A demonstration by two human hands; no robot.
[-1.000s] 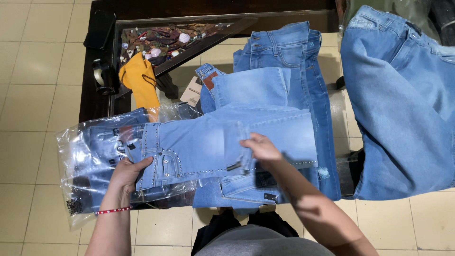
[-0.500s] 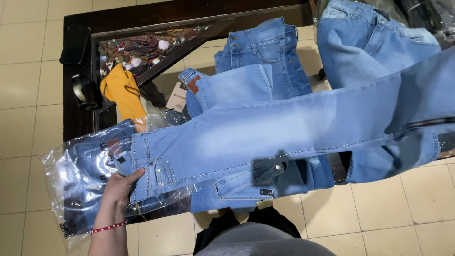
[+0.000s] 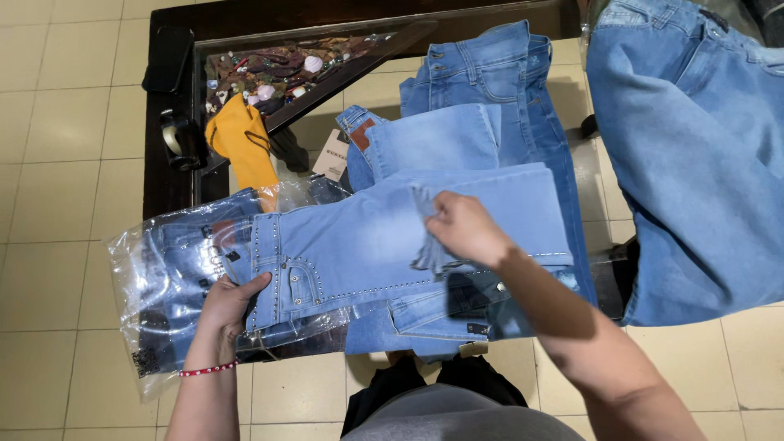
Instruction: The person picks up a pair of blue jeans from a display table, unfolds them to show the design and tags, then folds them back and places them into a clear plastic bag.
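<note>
Head view: right hand [image 3: 462,229] hides its fingers gripping studded jeans [image 3: 359,245].

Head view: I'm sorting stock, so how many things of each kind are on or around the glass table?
Loose light-blue jeans: 5, counting the studded pair held by the left hand and right hand
Clear bag of jeans: 1
Orange cloth: 1
Tape roll: 1
Black phone: 1
Total: 9
</note>
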